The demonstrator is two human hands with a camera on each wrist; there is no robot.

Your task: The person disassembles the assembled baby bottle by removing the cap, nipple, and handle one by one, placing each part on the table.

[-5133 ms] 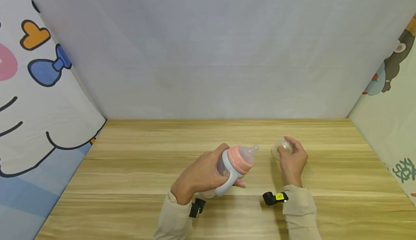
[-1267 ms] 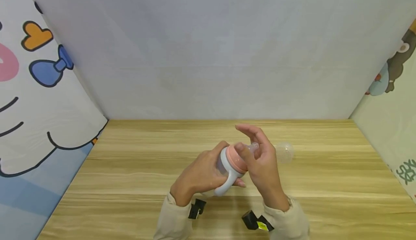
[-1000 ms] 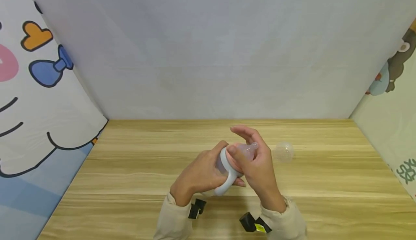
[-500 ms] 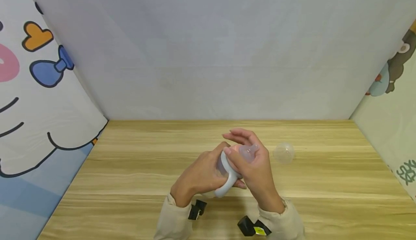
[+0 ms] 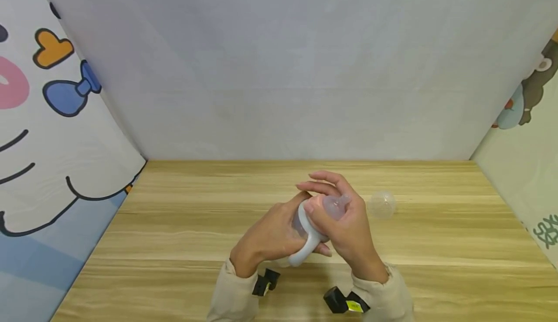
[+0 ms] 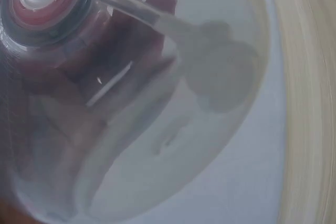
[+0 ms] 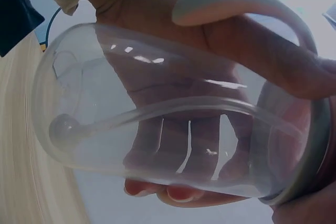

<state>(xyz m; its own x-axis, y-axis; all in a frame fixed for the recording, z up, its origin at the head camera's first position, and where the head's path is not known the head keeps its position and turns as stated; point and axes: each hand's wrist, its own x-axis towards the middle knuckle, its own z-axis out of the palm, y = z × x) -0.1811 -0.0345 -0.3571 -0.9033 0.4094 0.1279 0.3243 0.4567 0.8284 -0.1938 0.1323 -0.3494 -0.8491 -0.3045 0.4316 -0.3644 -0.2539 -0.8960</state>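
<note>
- A person's 2 bare hands meet around a clear baby bottle [image 7: 178, 111], which lies tilted between them and seems to be held above the wood-grain table [image 5: 196, 206].
- The left hand [image 5: 272, 230] wraps the bottle's body, its fingers curled around the far side, as the right-wrist view shows through the transparent wall.
- The right hand [image 5: 350, 230] curves around the top end: its thumb rests on the pink collar [image 5: 318, 201], and 2 fingers reach past the far side. Its other fingers are mostly hidden.
- The translucent teat [image 5: 333, 207] points into the right hand's palm side.
- 1 pale handle [image 5: 301, 254] hangs beside the left hand's thumb base, ungripped.
- Inside the body, in front of the left palm, a curved tube [image 7: 184, 103] ends in a round weight [image 7: 65, 130].
- To the right of the right hand, apart from it, a clear dome-shaped piece [image 5: 381, 205] sits on the table.
- The bottle looks light, with no liquid visible; its smooth, fairly stiff wall could slip. The teat is probably soft and would squash, so the body and the collar's rim seem the surest holds.
</note>
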